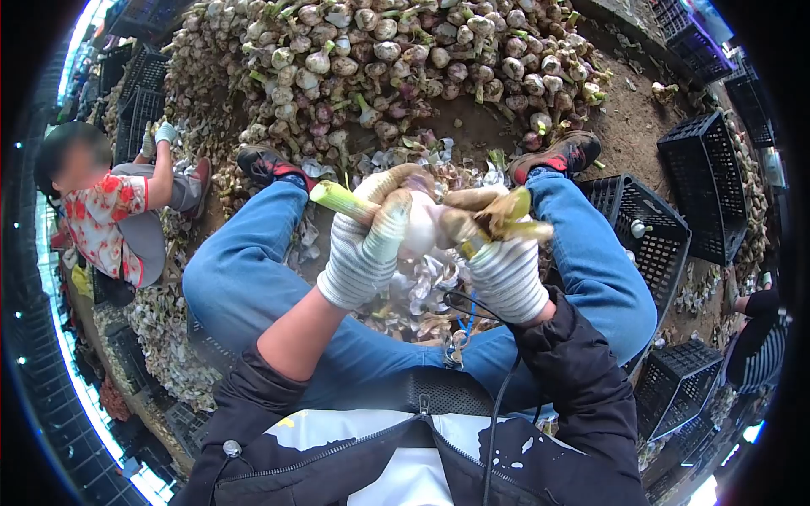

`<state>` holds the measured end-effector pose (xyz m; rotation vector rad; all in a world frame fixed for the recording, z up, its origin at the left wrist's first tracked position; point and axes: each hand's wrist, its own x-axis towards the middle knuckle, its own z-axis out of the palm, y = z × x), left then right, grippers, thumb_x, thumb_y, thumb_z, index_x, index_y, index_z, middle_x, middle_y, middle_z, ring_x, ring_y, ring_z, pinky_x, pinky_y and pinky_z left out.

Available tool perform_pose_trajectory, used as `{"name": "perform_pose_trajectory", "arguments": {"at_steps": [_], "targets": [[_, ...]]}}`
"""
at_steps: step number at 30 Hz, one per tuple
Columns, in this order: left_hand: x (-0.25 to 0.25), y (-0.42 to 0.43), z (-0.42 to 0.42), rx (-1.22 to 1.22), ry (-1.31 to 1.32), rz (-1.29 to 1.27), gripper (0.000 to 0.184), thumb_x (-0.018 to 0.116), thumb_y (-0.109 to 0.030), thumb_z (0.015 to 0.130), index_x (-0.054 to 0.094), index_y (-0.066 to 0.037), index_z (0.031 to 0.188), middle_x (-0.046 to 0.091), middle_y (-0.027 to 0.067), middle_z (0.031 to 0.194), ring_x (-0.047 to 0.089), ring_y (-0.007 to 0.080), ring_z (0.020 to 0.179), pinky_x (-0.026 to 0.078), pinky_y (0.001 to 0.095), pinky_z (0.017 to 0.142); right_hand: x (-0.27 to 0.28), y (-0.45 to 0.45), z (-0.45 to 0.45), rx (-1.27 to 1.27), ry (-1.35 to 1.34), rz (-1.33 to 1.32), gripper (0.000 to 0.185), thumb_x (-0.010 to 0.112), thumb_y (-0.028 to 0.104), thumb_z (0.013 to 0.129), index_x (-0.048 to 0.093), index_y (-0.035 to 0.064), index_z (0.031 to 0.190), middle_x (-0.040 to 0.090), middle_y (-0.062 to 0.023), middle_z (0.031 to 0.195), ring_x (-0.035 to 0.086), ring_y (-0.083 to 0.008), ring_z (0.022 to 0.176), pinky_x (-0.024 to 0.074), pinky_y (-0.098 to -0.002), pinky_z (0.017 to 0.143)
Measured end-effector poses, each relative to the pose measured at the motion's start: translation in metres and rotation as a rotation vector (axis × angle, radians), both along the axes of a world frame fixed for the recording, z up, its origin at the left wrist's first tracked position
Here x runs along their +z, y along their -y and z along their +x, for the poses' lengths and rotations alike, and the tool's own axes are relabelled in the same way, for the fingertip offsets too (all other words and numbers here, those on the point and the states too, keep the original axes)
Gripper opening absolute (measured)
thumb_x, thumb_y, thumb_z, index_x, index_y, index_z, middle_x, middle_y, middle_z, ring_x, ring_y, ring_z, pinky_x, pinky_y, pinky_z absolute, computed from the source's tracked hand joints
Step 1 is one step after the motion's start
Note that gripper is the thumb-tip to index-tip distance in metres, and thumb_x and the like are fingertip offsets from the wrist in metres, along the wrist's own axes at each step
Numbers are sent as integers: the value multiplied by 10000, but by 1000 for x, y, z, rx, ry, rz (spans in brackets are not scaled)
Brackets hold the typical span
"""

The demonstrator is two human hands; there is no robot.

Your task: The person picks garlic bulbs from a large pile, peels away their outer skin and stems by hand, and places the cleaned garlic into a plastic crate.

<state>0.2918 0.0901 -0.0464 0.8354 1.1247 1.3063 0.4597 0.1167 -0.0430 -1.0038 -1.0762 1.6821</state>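
Note:
My left hand (369, 247), in a striped white glove with soiled fingers, is closed around a garlic bulb (418, 226). The bulb's pale, smooth side faces my right hand, and a thick green stem (342, 201) juts out to the left past my thumb. Close against the bulb's right side is my right hand (504, 271), also gloved. Its fingers are closed on a brown and yellowish piece of garlic husk (509, 211). A small yellow patch shows under those fingers; I cannot make out what it is.
A large heap of garlic bulbs (388, 59) lies beyond my feet. Loose skins (422, 291) cover the ground between my legs. A black crate (645, 223) holding a few bulbs stands by my right knee, with more crates (707, 181) beyond. Another person (105, 202) sits at the left.

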Motion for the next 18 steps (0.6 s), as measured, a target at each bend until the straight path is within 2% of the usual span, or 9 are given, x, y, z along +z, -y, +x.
{"name": "perform_pose_trajectory", "arguments": {"at_steps": [2, 5, 6, 7, 9, 11, 14, 15, 18], "targets": [[4, 2, 0, -50, 5, 2, 442, 588, -198, 980, 510, 47, 1339, 604, 89, 1173, 618, 130, 980, 491, 260, 889, -6, -11, 4, -65, 189, 193, 154, 686, 50, 900, 609, 10, 1027, 667, -61, 912, 628, -97, 816, 538, -268, 716], [11, 3, 3, -56, 62, -5, 585, 598, -298, 938, 452, 32, 1397, 605, 141, 1208, 608, 188, 1060, 486, 325, 937, -15, -14, 11, -144, 286, 269, 173, 681, 38, 899, 607, 8, 1052, 665, -65, 943, 644, -114, 833, 546, -267, 730], [11, 2, -1, -104, 149, -7, 616, 604, -260, 937, 384, 23, 1438, 578, 144, 1243, 629, 213, 1035, 534, 371, 877, -16, -14, 11, -167, 324, 344, 173, 677, 34, 900, 606, 8, 1056, 665, -66, 949, 646, -117, 834, 548, -265, 732], [12, 2, -6, -152, 234, -13, 661, 611, -221, 937, 316, 15, 1479, 550, 147, 1279, 650, 238, 1010, 581, 417, 817, -12, -15, 9, -171, 278, 285, 166, 668, 19, 905, 605, 11, 1059, 664, -64, 940, 647, -116, 836, 550, -261, 743], [15, 3, -9, -195, 263, 26, 702, 639, -245, 912, 318, 10, 1482, 510, 155, 1338, 655, 245, 999, 583, 415, 809, -16, -20, 11, -180, 314, 199, 163, 667, 23, 909, 604, 15, 1060, 660, -63, 924, 645, -116, 837, 548, -265, 743], [12, 1, -12, -218, 194, 103, 725, 653, -323, 890, 367, 2, 1472, 394, 168, 1456, 601, 267, 1111, 537, 424, 898, -23, -21, 10, -203, 297, 141, 150, 656, 13, 908, 607, 16, 1050, 649, -56, 883, 625, -109, 801, 533, -268, 717], [4, -5, -14, -234, 88, 294, 736, 650, -413, 878, 433, -7, 1452, 263, 177, 1564, 503, 291, 1266, 455, 434, 1027, -29, -27, 12, -167, 479, 323, 153, 639, -10, 899, 615, 19, 1047, 640, -47, 861, 598, -95, 762, 512, -261, 686], [7, -1, -13, -229, 108, 292, 722, 611, -451, 886, 464, -20, 1445, 254, 191, 1574, 381, 310, 1380, 348, 452, 1113, -36, -29, 12, -175, 422, 269, 161, 622, -4, 898, 623, 12, 1058, 655, -48, 890, 584, -103, 737, 498, -259, 669], [2, -5, -29, -268, -351, 525, 721, 599, -433, 879, 454, -25, 1456, 242, 219, 1581, 362, 329, 1405, 327, 459, 1121, -32, -34, 25, 148, 93, -229, 373, 675, 128, 911, 596, -8, 1249, 661, -62, 1030, 642, -145, 903, 556, -304, 802]]}}
